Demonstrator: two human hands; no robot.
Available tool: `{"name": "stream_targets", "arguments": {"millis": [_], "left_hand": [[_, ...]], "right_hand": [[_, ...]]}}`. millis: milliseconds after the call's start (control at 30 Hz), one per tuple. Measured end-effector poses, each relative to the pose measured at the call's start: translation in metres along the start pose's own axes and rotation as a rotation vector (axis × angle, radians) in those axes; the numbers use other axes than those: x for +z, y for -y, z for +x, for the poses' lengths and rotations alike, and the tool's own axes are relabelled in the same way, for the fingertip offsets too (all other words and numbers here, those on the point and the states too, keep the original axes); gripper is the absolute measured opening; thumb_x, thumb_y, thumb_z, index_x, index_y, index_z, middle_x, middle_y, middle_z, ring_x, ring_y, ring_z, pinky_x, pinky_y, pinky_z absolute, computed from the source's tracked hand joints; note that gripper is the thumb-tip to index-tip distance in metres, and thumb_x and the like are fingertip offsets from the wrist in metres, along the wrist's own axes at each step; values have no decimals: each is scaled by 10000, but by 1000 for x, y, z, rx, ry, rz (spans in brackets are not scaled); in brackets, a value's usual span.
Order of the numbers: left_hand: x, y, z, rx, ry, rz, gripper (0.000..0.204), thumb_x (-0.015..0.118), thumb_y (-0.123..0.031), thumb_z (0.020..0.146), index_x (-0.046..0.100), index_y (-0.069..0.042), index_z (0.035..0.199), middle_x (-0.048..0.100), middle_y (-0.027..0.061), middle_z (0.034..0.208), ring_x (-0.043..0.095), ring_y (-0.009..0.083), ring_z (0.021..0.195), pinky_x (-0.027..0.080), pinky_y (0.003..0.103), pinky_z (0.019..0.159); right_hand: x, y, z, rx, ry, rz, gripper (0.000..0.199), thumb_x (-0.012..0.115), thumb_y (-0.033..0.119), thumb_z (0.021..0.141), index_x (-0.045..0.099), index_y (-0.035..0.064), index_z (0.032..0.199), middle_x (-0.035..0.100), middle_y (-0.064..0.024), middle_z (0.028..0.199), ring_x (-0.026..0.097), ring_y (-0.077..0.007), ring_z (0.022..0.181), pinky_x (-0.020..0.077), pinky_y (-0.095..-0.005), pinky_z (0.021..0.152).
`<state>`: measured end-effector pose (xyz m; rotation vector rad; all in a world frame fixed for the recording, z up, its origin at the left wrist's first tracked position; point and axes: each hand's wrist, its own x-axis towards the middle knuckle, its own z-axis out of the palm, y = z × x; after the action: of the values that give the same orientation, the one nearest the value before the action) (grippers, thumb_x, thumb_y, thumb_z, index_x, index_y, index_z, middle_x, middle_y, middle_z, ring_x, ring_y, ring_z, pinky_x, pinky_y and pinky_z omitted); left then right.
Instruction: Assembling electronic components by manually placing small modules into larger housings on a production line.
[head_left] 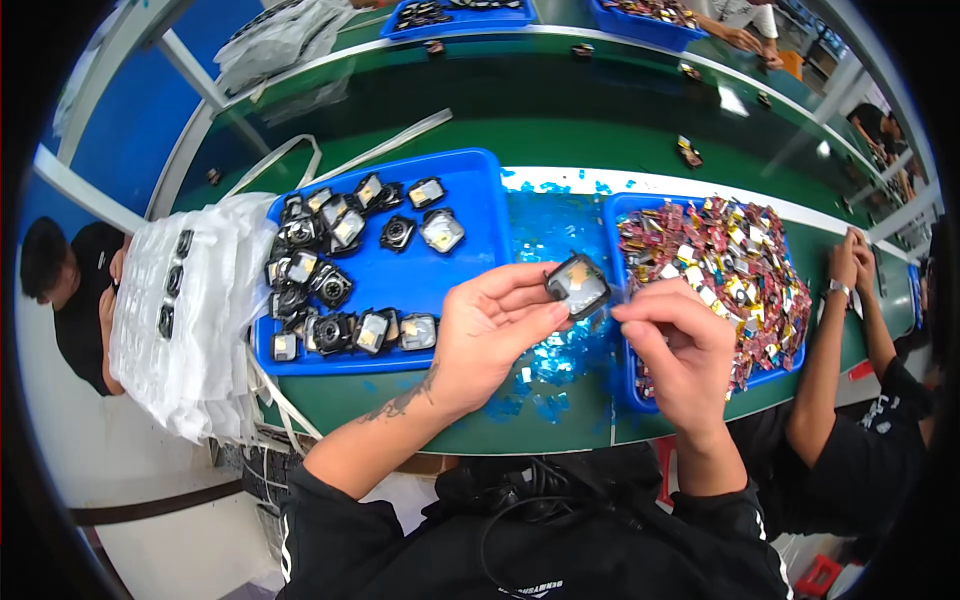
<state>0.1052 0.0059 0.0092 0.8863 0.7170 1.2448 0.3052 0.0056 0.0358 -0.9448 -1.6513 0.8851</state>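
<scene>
My left hand (482,335) grips a smartwatch case (579,287) by its edge between thumb and fingers. The case is black and square, with a pale, partly yellowish face turned up. Close to its right side, the thumb and forefinger of my right hand (688,345) are pinched together. Whatever they hold, if anything, is too small to make out. To the left stands a blue tray (470,200) with many similar black watch cases (338,222), some face up and some showing a round back. Small blue film pieces (550,365) lie scattered on the bench below my hands.
A second blue tray (632,385), heaped with small red, yellow and silver parts, stands at right. White plastic blister trays (185,320) are stacked at far left. Beyond runs a green conveyor belt (560,110) with a few loose parts. Co-workers sit on both sides.
</scene>
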Motion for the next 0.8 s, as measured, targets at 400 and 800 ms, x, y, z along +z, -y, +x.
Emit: {"name": "stream_targets", "arguments": {"millis": [400, 800], "left_hand": [[-1, 2, -3, 4, 95, 61, 389, 631, 51, 886, 542, 64, 1265, 635, 164, 1185, 625, 177, 1096, 506, 297, 965], [0, 6, -5, 63, 93, 135, 403, 613, 88, 881, 541, 95, 1278, 629, 190, 1207, 636, 212, 1086, 524, 328, 967]], "right_hand": [[22, 17, 9, 105, -19, -154, 155, 702, -63, 791, 703, 17, 924, 657, -40, 783, 502, -76, 555, 386, -227, 501], [22, 16, 14, -24, 12, -365, 137, 729, -44, 753, 688, 38, 855, 635, -48, 710, 451, -106, 475, 359, -263, 451]]}}
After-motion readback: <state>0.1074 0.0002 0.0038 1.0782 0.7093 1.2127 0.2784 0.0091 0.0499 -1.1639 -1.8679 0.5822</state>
